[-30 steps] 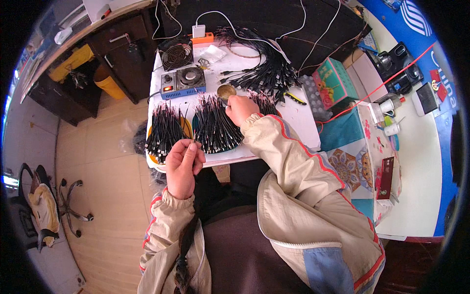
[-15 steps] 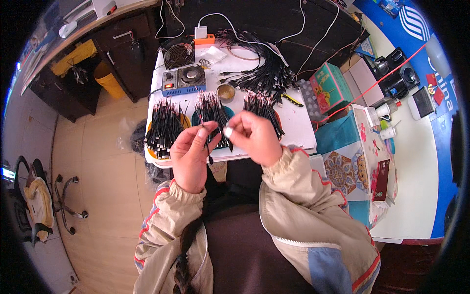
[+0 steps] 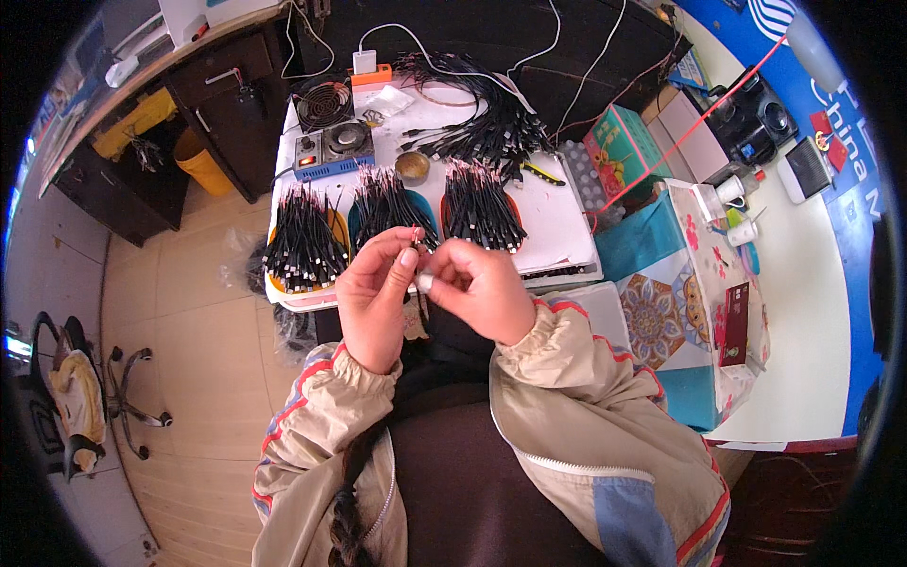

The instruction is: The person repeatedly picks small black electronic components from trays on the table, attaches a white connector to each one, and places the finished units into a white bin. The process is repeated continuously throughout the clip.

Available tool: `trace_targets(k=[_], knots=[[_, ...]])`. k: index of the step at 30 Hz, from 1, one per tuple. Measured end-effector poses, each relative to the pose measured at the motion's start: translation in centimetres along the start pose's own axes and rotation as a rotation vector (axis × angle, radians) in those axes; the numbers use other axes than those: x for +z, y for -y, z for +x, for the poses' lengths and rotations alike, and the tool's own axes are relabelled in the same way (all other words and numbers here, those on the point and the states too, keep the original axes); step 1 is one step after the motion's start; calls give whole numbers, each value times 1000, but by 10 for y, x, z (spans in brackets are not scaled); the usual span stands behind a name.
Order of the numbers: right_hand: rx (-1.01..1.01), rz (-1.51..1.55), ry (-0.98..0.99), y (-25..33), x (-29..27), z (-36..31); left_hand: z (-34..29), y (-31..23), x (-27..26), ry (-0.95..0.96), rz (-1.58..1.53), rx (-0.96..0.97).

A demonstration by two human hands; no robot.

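My left hand (image 3: 376, 298) pinches a short black cable (image 3: 417, 238) whose thin reddish wire ends stick up above the fingertips. Against it, my right hand (image 3: 487, 291) has its fingers curled in at the same cable, a white wrap on the thumb tip; what those fingers grip is partly hidden. Just beyond the hands lie three bundles of like cables with metal plugs toward me: a left bundle (image 3: 304, 241) in a yellow tray, a middle bundle (image 3: 385, 206) in a teal tray, and a right bundle (image 3: 482, 208) in a red tray.
Behind the bundles stand a blue soldering unit (image 3: 333, 151), a small round tin (image 3: 412, 167) and a black fan (image 3: 325, 105). A larger cable heap (image 3: 496, 118) lies at the back, near a yellow utility knife (image 3: 543, 175). To the right are a green box (image 3: 619, 151) and a patterned cloth (image 3: 652, 312).
My right hand has come in against the left, where a gap showed before. The cable's lower end no longer hangs in plain sight. The whole view has shifted slightly.
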State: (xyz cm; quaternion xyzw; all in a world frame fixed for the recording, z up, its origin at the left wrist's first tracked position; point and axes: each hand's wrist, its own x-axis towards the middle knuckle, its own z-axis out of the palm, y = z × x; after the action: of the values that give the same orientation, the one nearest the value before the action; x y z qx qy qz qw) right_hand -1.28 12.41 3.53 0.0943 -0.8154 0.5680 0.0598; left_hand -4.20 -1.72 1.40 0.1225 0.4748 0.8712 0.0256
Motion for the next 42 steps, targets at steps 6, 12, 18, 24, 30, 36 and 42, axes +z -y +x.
trace_targets(k=[6, 12, 18, 24, 30, 36, 42], knots=[[-11, 304, 20, 4, -27, 6, -8, -4, 5, 97, -4, -201], [-82, 309, 16, -1, -25, 1, -9, -5, 7, 139, -25, -262], [142, 951, 96, -9, -18, -2, -10, -9, 4, 320, -488, -504], [123, 749, 105, -3, -23, -1, -8, -13, 3, 282, -422, -527], [112, 784, 104, -7, -22, 2, -10, -11, 2, 229, -295, -418], [284, 1178, 160, -19, -13, 3, -8, -1, 2, 198, -289, -334], [219, 750, 115, -12, -27, 8, -1, 3, -4, 226, -296, -409]])
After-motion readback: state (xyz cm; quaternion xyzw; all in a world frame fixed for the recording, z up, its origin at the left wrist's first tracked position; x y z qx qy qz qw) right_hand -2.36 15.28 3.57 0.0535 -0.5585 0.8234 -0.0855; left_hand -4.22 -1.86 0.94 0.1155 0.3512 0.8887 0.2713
